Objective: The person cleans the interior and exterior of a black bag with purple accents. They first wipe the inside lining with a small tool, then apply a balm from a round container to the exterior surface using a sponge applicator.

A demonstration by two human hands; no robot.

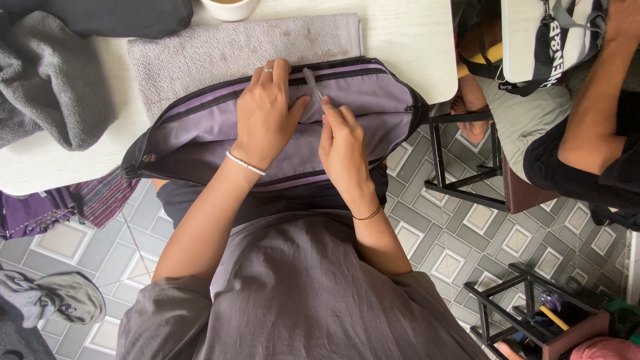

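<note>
A purple fabric bag point(373, 100) with black zipper edging lies open across the table edge and my lap. My left hand point(267, 113) rests flat on the bag's lilac lining, fingers spread, a ring on one finger and a white bracelet at the wrist. My right hand point(341, 143) pinches a thin clear-handled tool point(311, 81), its tip against the lining near the upper zipper edge, right beside my left hand's thumb.
A grey towel point(220, 47) lies under the bag on the white table point(407, 33). Grey cloth point(47, 80) is heaped at left, a white cup point(230, 8) at the top. Another person sits at right beside a black stool point(460, 180). The floor is tiled.
</note>
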